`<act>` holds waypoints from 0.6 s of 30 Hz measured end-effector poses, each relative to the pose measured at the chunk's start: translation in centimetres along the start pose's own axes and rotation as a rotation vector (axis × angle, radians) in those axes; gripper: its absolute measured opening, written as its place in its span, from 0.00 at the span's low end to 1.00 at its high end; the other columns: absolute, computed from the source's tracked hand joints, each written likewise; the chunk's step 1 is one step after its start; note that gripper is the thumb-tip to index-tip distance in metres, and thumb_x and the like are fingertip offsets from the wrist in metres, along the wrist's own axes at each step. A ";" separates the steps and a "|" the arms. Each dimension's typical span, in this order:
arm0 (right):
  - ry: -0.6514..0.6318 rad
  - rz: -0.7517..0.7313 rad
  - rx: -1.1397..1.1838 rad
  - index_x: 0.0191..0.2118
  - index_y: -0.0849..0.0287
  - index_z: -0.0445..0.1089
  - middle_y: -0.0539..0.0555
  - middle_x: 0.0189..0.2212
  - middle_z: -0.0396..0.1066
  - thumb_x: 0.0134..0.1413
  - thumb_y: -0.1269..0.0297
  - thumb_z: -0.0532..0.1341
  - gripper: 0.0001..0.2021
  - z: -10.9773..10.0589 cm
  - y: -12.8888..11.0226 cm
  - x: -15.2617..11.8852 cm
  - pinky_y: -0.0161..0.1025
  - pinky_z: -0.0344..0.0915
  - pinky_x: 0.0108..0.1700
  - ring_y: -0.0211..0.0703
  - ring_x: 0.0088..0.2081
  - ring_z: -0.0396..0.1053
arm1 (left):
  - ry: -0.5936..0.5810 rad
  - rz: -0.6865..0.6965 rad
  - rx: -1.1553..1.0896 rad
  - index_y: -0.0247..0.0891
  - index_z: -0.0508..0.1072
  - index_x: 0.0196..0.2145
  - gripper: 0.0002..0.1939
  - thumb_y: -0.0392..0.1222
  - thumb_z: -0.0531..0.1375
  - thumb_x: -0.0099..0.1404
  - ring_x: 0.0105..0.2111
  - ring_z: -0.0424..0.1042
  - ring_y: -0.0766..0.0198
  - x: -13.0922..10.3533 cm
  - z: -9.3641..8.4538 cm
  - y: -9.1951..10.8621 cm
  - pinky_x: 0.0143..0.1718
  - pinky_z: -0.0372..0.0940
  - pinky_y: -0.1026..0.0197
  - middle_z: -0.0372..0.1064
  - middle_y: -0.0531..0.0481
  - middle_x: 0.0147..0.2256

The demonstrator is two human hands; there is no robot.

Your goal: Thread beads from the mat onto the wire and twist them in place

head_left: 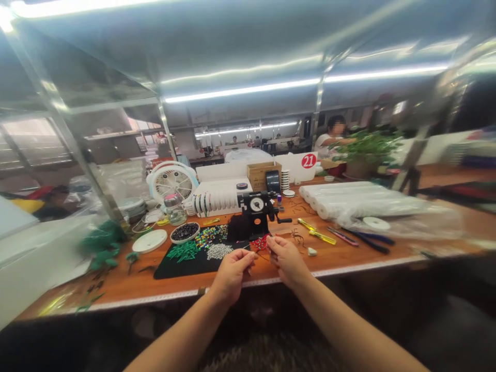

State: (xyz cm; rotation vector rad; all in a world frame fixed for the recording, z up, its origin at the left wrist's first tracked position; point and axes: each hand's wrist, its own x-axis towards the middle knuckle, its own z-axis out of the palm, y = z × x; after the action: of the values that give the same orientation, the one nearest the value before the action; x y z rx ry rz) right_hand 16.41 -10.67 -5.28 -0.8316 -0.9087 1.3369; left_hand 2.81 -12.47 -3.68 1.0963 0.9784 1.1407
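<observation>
My left hand (233,272) is closed in a pinch just above the front edge of a black mat (182,269). Close by on its right, my right hand (289,262) pinches too, fingertips raised. A thin dark strand seems to run between them, but what either hand holds is too small to make out. Behind the fingers lie red beads (260,243), at the foot of a black hand-crank machine with a dial (256,205). Silver beads (219,251), green tube-shaped pieces (183,251) and multicoloured beads (209,236) lie on the mat, left of my hands.
A dish of dark beads (185,231) and a white lid (149,241) sit left. White spools (217,201) line up beside the machine. Yellow cutters (322,237), pliers (372,242) and plastic-wrapped rolls (344,199) lie right. Behind stand a fan (172,183) and a cardboard box (264,175).
</observation>
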 end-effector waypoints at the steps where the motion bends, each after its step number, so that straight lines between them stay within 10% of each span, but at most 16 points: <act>1: 0.008 0.020 0.032 0.19 0.57 0.54 0.41 0.14 0.47 0.31 0.42 0.64 0.24 0.1 -0.1 0.0 0.31 0.35 0.16 0.27 0.15 0.38 | -0.021 -0.001 0.001 0.32 0.70 0.22 0.16 0.47 0.69 0.42 0.18 0.55 0.73 0.0 0.0 0.1 0.20 0.50 0.68 0.63 0.54 0.19; 9: 0.020 0.013 -0.067 0.20 0.58 0.58 0.43 0.14 0.51 0.35 0.43 0.63 0.22 -0.5 0.0 0.3 0.32 0.36 0.17 0.29 0.16 0.43 | -0.094 -0.114 0.033 0.35 0.68 0.27 0.20 0.55 0.65 0.47 0.13 0.57 0.72 1.2 -0.7 0.0 0.16 0.51 0.69 0.62 0.56 0.15; 18: 0.183 -0.271 -0.417 0.17 0.58 0.55 0.45 0.16 0.53 0.48 0.52 0.57 0.19 0.1 -0.4 0.9 0.33 0.52 0.25 0.34 0.21 0.54 | -0.061 0.172 0.699 0.40 0.73 0.25 0.21 0.61 0.62 0.46 0.13 0.62 0.62 2.1 0.1 1.7 0.15 0.57 0.63 0.63 0.53 0.12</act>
State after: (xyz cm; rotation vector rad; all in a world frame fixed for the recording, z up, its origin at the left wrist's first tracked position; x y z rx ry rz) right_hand 16.47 -9.76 -4.79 -1.0855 -1.1281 0.8323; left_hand 2.95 -10.34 -2.10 1.7875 1.2966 0.9033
